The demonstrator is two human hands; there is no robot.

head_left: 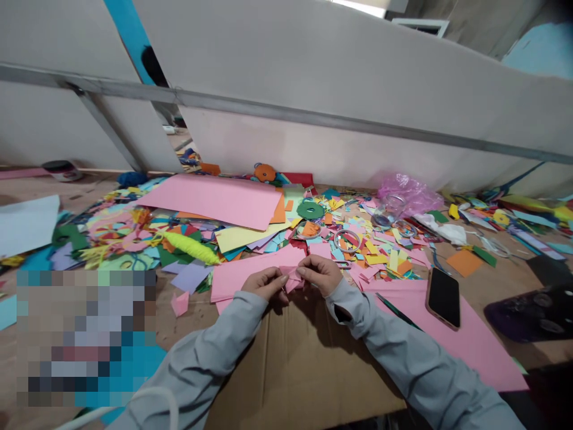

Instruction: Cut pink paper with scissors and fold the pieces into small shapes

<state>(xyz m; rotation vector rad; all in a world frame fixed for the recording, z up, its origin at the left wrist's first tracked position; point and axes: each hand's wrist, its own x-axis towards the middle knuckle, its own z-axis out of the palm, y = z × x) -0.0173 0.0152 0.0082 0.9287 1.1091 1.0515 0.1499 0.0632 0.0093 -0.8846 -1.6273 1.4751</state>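
Between my two hands is a small folded piece of pink paper (293, 279), held above the far edge of a brown cardboard sheet (308, 364). My left hand (265, 283) pinches its left side between thumb and fingers. On the other side, my right hand (320, 273) grips the upper right part with thumb and forefinger. Fingers cover much of the paper, so its exact folded shape is hard to make out. Just behind my hands lie pink paper sheets (237, 272). A small folded pink paper piece (179, 304) rests to the left.
A phone (443, 298) and a thin dark pen-like tool (396, 310) lie on a pink sheet (483, 343) at right. Colourful paper scraps (380, 251), tape rolls (347, 240), and a yellow yarn skein (190, 246) spread behind. A white partition (313, 149) stands at the back.
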